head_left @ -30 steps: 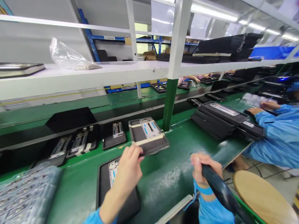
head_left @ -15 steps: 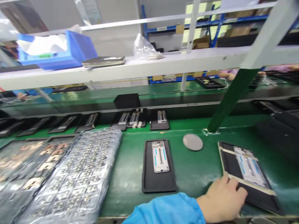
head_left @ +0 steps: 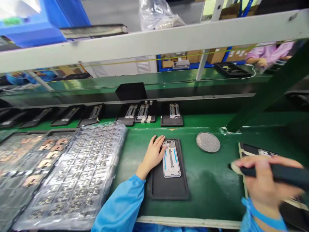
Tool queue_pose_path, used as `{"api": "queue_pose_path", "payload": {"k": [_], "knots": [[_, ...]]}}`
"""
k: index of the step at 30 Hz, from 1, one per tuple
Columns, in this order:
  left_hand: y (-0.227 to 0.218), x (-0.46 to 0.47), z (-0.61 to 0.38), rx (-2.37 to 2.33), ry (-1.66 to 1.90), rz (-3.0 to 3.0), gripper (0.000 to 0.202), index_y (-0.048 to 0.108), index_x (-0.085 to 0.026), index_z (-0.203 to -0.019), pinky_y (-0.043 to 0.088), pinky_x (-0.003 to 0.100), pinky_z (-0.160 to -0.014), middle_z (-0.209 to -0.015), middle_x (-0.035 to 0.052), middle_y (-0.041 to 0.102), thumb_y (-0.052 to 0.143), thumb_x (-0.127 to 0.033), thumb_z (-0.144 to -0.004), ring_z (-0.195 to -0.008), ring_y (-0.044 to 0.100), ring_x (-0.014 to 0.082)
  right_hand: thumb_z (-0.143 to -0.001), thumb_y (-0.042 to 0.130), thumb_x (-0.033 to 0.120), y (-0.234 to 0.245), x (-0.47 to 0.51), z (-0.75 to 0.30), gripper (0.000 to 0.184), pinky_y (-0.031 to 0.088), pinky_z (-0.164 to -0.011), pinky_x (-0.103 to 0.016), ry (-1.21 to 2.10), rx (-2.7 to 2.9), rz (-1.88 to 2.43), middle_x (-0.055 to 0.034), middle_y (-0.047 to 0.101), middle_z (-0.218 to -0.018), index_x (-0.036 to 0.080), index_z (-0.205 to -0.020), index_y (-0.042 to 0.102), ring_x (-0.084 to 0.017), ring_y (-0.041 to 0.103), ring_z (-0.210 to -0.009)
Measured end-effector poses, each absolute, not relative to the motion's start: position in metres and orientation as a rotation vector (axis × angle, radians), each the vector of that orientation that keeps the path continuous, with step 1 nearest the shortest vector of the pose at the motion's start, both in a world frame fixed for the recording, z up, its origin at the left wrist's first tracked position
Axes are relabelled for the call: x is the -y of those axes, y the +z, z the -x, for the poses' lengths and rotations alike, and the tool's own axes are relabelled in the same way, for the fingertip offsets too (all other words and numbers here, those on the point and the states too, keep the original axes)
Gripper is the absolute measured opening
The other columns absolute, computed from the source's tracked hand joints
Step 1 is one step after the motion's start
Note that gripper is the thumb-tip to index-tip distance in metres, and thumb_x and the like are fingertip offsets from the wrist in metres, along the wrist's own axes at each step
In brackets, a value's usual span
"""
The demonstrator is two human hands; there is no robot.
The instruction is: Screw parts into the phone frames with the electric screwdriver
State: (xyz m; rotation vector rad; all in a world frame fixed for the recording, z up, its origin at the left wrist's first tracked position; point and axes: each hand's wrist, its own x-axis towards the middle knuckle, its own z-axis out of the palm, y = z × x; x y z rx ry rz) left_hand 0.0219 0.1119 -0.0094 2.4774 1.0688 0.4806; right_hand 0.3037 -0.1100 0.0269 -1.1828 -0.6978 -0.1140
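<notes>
A silver phone frame [head_left: 172, 164] with blue strips lies in a black tray [head_left: 166, 190] in front of me. My left hand [head_left: 154, 153] rests at its upper left, fingers stretched out over the tray's edge and thumb at the frame. On the right, my right hand [head_left: 267, 183] is wrapped round a thick black pen-shaped tool [head_left: 285, 174]. The tool's tip points left, above the bench; motion blur hides its exact kind. Behind that hand, a second taped tray [head_left: 251, 149] holding another phone frame is mostly covered.
A round grey disc [head_left: 208, 142] lies between the two trays. Clear plastic trays of small metal parts [head_left: 79, 174] cover the left side. Several black trays with frames [head_left: 172, 120] line the back. A green post [head_left: 260, 100] and white shelf [head_left: 154, 42] stand beyond; a co-worker's hand [head_left: 262, 62] shows there.
My left hand has moved from the right-hand tray to the phone frame in the middle. My right hand has come into view holding the black tool. The view has tilted down.
</notes>
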Motion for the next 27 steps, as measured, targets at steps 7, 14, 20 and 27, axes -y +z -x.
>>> {"api": "queue_pose_path", "payload": {"k": [7, 14, 20, 27], "knots": [[-0.042, -0.064, -0.041, -0.772, 0.478, -2.442, 0.058, 0.070, -0.029, -0.178, 0.055, 0.074, -0.146, -0.174, 0.0138, 0.076, 0.066, -0.029, -0.121, -0.176, 0.057, 0.0408, -0.097, 0.104, 0.068, 0.039, 0.033, -0.353, 0.061, 0.057, -0.049, -0.031, 0.019, 0.812, 1.128, 0.0132, 0.061, -0.062, 0.030, -0.103, 0.056, -0.014, 0.058, -0.044], [-0.033, -0.066, -0.052, -0.808, 0.475, -2.421, 0.048, 0.076, -0.031, -0.169, 0.058, 0.068, -0.135, -0.161, 0.0126, 0.082, 0.067, -0.030, -0.122, -0.155, 0.067, 0.0397, -0.097, 0.104, 0.068, 0.031, 0.017, -0.363, 0.063, 0.051, -0.046, -0.028, 0.104, 0.717, 1.110, 0.0157, 0.055, -0.061, 0.031, -0.104, 0.054, -0.012, 0.051, -0.041], [-0.026, -0.065, -0.053, -0.819, 0.428, -2.402, 0.045, 0.075, -0.029, -0.167, 0.053, 0.061, -0.132, -0.160, 0.0110, 0.082, 0.064, -0.028, -0.124, -0.151, 0.066, 0.0379, -0.102, 0.101, 0.064, 0.016, 0.011, -0.352, 0.058, 0.050, -0.050, -0.025, 0.231, 0.738, 1.154, 0.0160, 0.055, -0.063, 0.031, -0.108, 0.053, -0.010, 0.051, -0.044], [-0.022, -0.062, -0.052, -0.811, 0.430, -2.399, 0.045, 0.075, -0.029, -0.168, 0.052, 0.059, -0.131, -0.160, 0.0107, 0.081, 0.064, -0.028, -0.124, -0.150, 0.065, 0.0377, -0.102, 0.101, 0.065, 0.016, 0.015, -0.355, 0.059, 0.051, -0.051, -0.025, 0.217, 0.749, 1.175, 0.0158, 0.055, -0.063, 0.032, -0.109, 0.052, -0.010, 0.050, -0.044]]}}
